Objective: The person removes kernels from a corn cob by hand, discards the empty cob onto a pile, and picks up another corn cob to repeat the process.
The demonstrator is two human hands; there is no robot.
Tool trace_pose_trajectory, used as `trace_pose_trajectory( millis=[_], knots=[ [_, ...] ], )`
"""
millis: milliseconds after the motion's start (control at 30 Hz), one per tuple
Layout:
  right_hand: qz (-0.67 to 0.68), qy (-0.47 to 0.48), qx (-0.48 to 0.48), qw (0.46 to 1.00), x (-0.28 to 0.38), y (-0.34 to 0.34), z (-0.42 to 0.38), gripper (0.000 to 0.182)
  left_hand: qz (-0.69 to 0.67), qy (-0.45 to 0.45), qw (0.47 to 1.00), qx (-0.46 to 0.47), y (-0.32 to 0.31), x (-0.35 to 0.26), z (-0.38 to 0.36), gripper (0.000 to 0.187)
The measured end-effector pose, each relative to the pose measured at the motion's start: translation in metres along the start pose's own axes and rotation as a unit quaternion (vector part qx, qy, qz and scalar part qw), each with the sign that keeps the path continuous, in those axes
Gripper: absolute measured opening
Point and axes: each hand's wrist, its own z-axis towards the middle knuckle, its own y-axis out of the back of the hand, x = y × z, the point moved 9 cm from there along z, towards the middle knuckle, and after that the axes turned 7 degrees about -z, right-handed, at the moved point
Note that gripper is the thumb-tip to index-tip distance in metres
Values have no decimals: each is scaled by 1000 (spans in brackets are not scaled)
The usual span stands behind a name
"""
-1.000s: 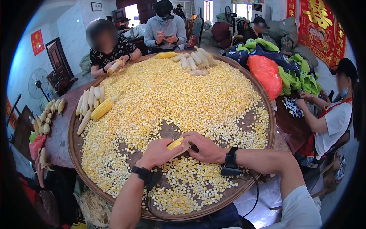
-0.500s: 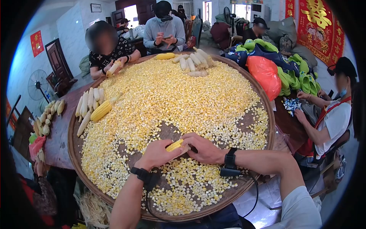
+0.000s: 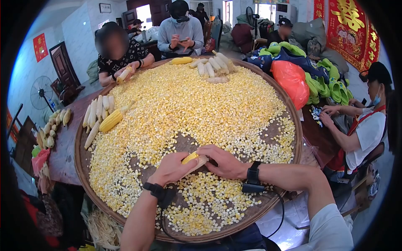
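Observation:
Between my two hands is a partly shelled corn cob (image 3: 197, 163), with yellow kernels on its upper side and a bare pale strip below. My left hand (image 3: 171, 167) wraps round its left end. At the other end, my right hand (image 3: 222, 162) grips with the fingers bent over it; the fingertips are partly hidden. Both hands are just above a large round woven tray (image 3: 298, 142), over loose corn kernels (image 3: 184, 100) spread across it.
Bare cobs (image 3: 98, 109) and a full yellow cob (image 3: 111, 120) lie at the tray's left; more bare cobs (image 3: 215, 66) are at the back. A person (image 3: 121, 54) across the tray holds a cob. Green clogs (image 3: 335, 85) and a red bag (image 3: 289, 81) are at right.
The cob between my hands has turned, so more of its bare pale side shows. My hands have barely shifted. At right, a person's hands have drawn closer together over small pieces.

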Motion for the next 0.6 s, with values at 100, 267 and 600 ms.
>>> trace_pose_trajectory(
  millis=[100, 267, 600],
  knots=[
    [0, 1, -1, 1000, 2, 0, 1, 50, 3, -7, 1000, 1, 0, 1, 0, 56],
    [-1, 3, -2, 1000, 2, 2, 0, 49, 11, 8, 1000, 11, 0, 0, 0, 60],
    [16, 0, 1, 1000, -2, -1, -1, 46, -10, 14, 1000, 20, -1, 1, 0, 59]
  ],
)
